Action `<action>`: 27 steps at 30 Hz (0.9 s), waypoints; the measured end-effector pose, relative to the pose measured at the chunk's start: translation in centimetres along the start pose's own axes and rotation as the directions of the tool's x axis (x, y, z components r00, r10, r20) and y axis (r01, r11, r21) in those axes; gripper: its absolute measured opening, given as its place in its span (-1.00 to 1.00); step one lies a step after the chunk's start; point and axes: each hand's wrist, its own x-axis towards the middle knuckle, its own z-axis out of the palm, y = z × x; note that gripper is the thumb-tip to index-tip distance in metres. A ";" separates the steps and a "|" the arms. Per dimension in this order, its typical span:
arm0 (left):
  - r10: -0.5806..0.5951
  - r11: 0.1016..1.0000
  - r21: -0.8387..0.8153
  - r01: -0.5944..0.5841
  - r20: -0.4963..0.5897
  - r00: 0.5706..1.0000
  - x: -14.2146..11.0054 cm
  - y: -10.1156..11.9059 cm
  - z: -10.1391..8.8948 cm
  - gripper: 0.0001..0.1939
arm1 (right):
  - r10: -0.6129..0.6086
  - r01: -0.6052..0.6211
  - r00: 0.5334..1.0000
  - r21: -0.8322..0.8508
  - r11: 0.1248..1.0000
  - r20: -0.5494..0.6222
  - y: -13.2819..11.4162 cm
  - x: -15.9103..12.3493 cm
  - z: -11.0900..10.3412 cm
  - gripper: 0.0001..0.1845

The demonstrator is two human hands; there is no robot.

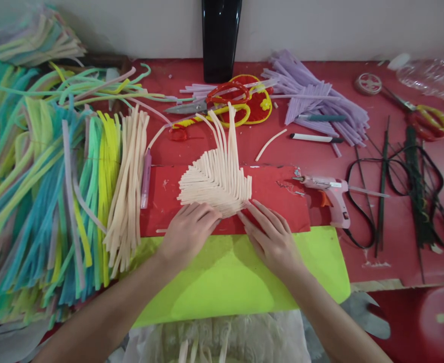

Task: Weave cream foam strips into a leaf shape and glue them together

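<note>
A leaf-shaped piece of cream pipe cleaners [214, 176], laid side by side in a V pattern, lies on a red board [278, 201]. Several long stems stick up past its far edge. My left hand [193, 229] is curled at the near edge of this piece, fingertips gripping its lower rim; the thumb is mostly hidden. Palm down, my right hand [269, 234] has its fingers stretched forward, with the tips touching the lower right corner. A loose cream stem [271, 144] lies beyond the piece.
Bundles of coloured pipe cleaners [44, 201] fill the left side. Scissors [207, 106] and purple stems [316, 101] lie at the back. A pink glue gun [330, 194] with a black cord rests on the right. Underneath my forearms is a yellow-green board [222, 282].
</note>
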 end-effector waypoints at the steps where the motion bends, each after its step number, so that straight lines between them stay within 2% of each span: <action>1: -0.002 1.000 -0.001 0.002 0.005 1.000 0.0 0.0 0.0 -0.95 | 0.001 -0.001 1.000 -0.002 1.000 -0.002 0.0 0.0 0.0 -0.52; 8: 0.008 1.000 -0.012 -0.008 0.004 1.000 0.0 -0.1 -0.1 -0.94 | -0.007 0.007 1.000 0.022 1.000 -0.011 -0.2 0.1 0.1 -0.55; 10: 0.013 1.000 -0.017 -0.013 0.008 1.000 0.0 -0.1 0.0 -0.95 | 0.008 -0.004 0.998 0.057 0.998 -0.063 0.0 0.1 -0.2 -0.56; 12: 0.015 1.000 -0.026 -0.015 0.008 1.000 -0.1 -0.2 0.0 -0.94 | 0.104 -0.096 0.979 0.058 0.994 -0.176 1.0 -0.1 -0.8 -0.61; 13: 0.017 0.999 -0.028 -0.017 0.007 1.000 -0.1 -0.2 0.0 -0.93 | 0.195 -0.191 0.949 0.037 0.981 -0.250 1.8 -0.4 -1.2 -0.66; 14: 0.018 0.999 -0.031 -0.018 0.006 1.000 -0.1 -0.2 0.0 -0.93 | 0.302 -0.325 0.889 -0.008 0.946 -0.345 2.9 -0.8 -1.6 -0.74; 16: 0.017 0.999 -0.034 -0.017 0.000 1.000 0.0 -0.2 -0.1 -0.94 | 0.509 -0.607 0.703 -0.046 0.793 -0.497 5.4 -1.9 -2.4 -0.80; 17: 0.020 0.999 -0.035 -0.020 -0.005 1.000 0.0 -0.2 -0.2 -0.95 | 0.594 -0.710 0.610 -0.029 0.704 -0.525 6.7 -2.5 -2.7 -0.74; 18: 0.023 0.999 -0.033 -0.023 -0.011 1.000 0.1 -0.2 -0.3 -0.95 | 0.651 -0.772 0.549 -0.020 0.635 -0.524 7.9 -3.1 -3.0 -0.66; 20: 0.025 1.000 -0.014 -0.025 -0.015 1.000 0.1 -0.3 -0.4 -0.93 | 0.723 -0.834 0.493 -0.024 0.552 -0.485 9.9 -4.1 -3.2 -0.60; 21: 0.022 1.000 0.003 -0.022 -0.009 1.000 0.1 -0.4 -0.5 -0.93 | 0.771 -0.849 0.485 -0.009 0.529 -0.414 10.6 -4.5 -3.2 -0.61; 24: -0.002 0.999 0.036 0.001 0.017 1.000 0.0 -0.6 -0.6 -0.91 | 0.808 -0.842 0.522 -0.018 0.539 -0.274 11.5 -4.9 -2.9 -0.61; 27: -0.010 1.000 0.020 0.009 0.015 1.000 0.1 -0.8 -0.8 -0.92 | 0.787 -0.824 0.547 -0.016 0.567 -0.286 11.2 -4.7 -2.6 -0.67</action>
